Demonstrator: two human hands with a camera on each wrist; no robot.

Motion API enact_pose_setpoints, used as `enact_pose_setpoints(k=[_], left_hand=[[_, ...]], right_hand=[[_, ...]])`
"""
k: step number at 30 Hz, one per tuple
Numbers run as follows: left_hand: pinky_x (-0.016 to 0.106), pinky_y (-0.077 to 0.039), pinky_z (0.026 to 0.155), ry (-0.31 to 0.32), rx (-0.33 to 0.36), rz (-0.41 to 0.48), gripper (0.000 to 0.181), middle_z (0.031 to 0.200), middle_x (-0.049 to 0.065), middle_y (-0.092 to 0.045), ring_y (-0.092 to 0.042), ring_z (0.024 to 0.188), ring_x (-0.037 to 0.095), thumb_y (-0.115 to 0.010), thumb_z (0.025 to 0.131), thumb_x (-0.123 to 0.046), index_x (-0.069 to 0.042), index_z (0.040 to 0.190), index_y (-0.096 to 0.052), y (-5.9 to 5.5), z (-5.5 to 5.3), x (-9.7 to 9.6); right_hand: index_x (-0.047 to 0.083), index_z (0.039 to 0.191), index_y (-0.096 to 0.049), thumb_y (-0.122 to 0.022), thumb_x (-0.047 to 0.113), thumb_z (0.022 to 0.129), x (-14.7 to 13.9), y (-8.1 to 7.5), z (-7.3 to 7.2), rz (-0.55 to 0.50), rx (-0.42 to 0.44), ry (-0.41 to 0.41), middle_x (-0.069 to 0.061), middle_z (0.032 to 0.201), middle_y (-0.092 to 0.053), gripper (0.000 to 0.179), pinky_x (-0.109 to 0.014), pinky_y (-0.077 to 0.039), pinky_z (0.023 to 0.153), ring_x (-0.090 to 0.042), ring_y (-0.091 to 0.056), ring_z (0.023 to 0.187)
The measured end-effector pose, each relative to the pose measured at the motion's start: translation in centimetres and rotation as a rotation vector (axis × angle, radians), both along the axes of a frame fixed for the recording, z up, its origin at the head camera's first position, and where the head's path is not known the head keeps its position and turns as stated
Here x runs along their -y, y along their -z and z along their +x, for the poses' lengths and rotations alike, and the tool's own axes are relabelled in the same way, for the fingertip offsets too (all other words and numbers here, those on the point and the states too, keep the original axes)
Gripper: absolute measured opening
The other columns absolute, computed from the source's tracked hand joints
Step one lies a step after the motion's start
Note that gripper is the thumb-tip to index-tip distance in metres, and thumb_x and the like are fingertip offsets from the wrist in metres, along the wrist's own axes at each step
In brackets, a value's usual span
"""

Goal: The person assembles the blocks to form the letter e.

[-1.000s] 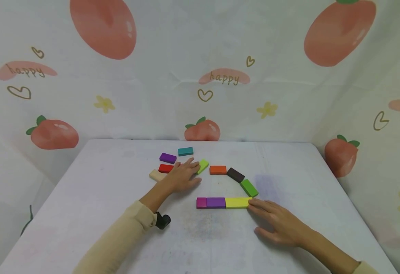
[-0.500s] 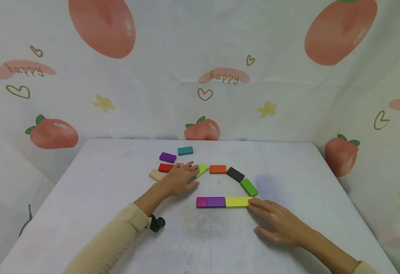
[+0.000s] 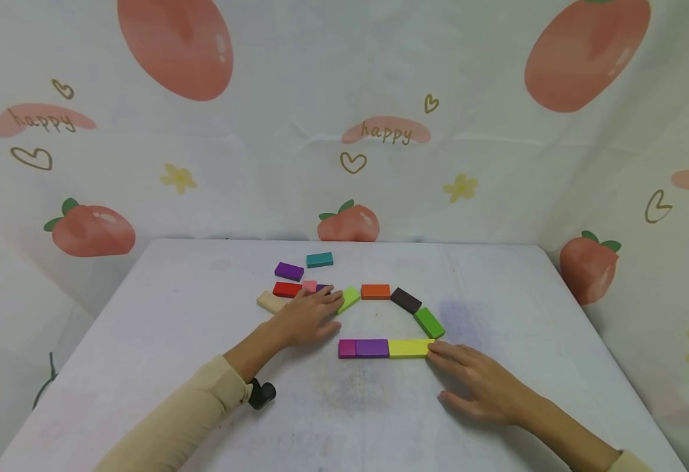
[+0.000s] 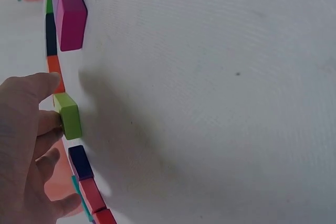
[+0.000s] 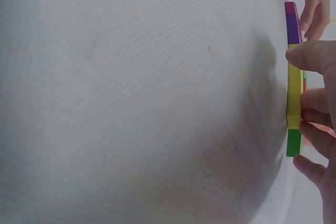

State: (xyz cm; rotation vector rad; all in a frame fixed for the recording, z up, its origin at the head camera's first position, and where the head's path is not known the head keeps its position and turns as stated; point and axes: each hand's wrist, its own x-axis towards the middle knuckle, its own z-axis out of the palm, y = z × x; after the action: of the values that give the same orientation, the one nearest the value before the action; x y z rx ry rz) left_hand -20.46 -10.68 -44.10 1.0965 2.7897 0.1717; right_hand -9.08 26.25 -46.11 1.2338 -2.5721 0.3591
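Observation:
My left hand reaches over the table with fingers extended, its fingertips on a lime green block. In the left wrist view the fingertips lie against the far side of that block, and the thumb is apart from it. My right hand rests its extended fingertips at the right end of a yellow block. This block lies in a straight row with a purple block and a magenta block. An orange block, a dark brown block and a green block curve above the row.
Around the left hand lie a red block, a pink block and a beige block. Farther back are another purple block and a teal block. A printed cloth hangs behind the white table.
My left hand has drawn back slightly toward me and to the left, and the lime green block has slid nearer with it. The pink block has come into view. The right hand stays put.

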Motion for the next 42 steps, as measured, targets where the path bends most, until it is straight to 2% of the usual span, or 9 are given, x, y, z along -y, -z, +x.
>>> enact_pose_setpoints(k=[11,35,42], left_hand=[[0.060,-0.030,0.113,0.011,-0.036,-0.012,0.065,0.157,0.004,-0.040,-0.031,0.147,0.027,-0.057,0.098,-0.044,-0.012,0.152,-0.042,0.35,0.25,0.07],[0.059,-0.026,0.115,-0.002,0.008,-0.022,0.067,0.159,0.003,-0.035,-0.026,0.149,0.025,-0.055,0.099,-0.045,-0.013,0.154,-0.037,0.28,0.23,-0.11],[0.058,-0.030,0.113,-0.014,-0.028,0.012,0.066,0.161,0.006,-0.031,-0.024,0.150,0.027,-0.055,0.099,-0.041,-0.009,0.154,-0.037,-0.11,0.19,0.30]], right_hand=[[0.006,0.135,-0.061,-0.077,0.033,0.083,-0.02,-0.03,0.00,0.001,-0.007,-0.001,-0.007,0.140,-0.056,0.060,-0.047,-0.056,0.088,-0.024,-0.059,0.120],[0.009,0.136,-0.061,-0.078,0.033,0.082,0.04,-0.11,0.07,0.021,0.005,0.018,-0.005,0.142,-0.055,0.061,-0.046,-0.055,0.090,-0.022,-0.058,0.122],[0.009,0.136,-0.061,-0.078,0.034,0.083,0.03,-0.24,0.09,0.033,0.014,0.026,-0.006,0.142,-0.055,0.062,-0.047,-0.055,0.090,-0.022,-0.058,0.122]])
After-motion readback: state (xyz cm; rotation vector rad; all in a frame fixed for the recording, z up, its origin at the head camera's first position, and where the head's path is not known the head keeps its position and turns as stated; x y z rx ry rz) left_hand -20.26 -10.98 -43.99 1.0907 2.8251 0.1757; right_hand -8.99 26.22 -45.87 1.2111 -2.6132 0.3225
